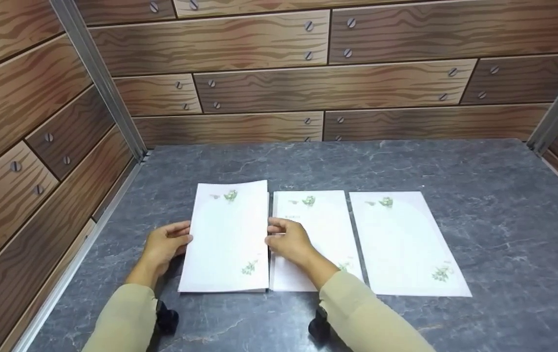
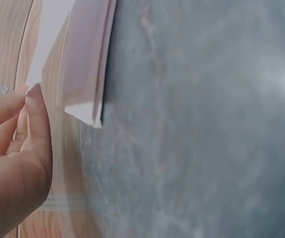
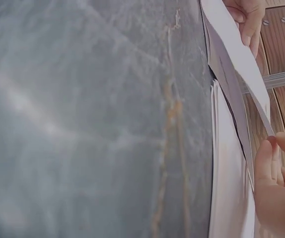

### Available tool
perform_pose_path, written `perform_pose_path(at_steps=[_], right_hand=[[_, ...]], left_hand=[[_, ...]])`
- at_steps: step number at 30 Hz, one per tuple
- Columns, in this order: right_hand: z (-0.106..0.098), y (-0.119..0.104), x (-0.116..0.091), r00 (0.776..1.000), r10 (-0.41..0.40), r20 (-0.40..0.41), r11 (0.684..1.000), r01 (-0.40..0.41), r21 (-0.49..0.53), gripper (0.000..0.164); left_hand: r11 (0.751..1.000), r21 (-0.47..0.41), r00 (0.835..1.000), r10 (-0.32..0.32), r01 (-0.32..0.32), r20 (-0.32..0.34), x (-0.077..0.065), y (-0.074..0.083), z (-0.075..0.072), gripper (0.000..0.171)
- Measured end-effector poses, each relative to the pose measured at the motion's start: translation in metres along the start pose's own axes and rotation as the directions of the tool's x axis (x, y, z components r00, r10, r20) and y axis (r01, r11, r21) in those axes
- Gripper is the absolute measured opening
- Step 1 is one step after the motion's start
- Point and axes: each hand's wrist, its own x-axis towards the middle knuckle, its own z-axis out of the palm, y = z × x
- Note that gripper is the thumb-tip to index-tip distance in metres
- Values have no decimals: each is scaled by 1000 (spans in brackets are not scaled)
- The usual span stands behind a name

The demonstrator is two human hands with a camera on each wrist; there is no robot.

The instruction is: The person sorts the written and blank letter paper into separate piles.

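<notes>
Both hands hold a white paper sheet (image 1: pixel 225 230) with green plant prints at top and lower right. My left hand (image 1: pixel 161 244) pinches its left edge between thumb and fingers. On the opposite edge, my right hand (image 1: pixel 291 242) pinches the paper the same way, reaching across the middle paper stack (image 1: pixel 320 234). The left wrist view shows the sheet raised over a paper stack (image 2: pixel 85 59) on the table. In the right wrist view, the held sheet (image 3: pixel 239 49) bows slightly between the two hands.
To the right lies another white paper (image 1: pixel 401 239) with the same prints, beside the middle stack. All rest on a dark grey marbled table (image 1: pixel 504 234). Wood-patterned panels (image 1: pixel 259 44) stand behind and at the sides, with a metal post (image 1: pixel 103 78) at the left corner.
</notes>
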Motion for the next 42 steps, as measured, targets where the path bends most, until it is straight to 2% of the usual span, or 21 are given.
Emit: perform_pose_path(at_steps=[10, 18, 26, 36, 42], right_hand=[[-7, -2, -1, 1000, 18, -26, 995, -15, 103, 45], [-18, -2, -1, 997, 56, -53, 992, -49, 118, 43], [-36, -1, -3, 990, 70, -122, 990, -54, 127, 42], [-62, 3, -7, 984, 100, -148, 991, -85, 105, 42], [-81, 6, -9, 981, 109, -161, 990, -93, 103, 43]], left_hand=[[998, -59, 1000, 9, -10, -6, 0, 3, 5, 42], [995, -94, 1000, 22, -22, 5, -2, 8, 15, 44], [992, -114, 999, 45, -46, -13, -1, 13, 37, 42], [991, -118, 998, 60, -63, -27, 1, 19, 66, 39], [992, -116, 999, 50, -52, -21, 2, 25, 86, 39]])
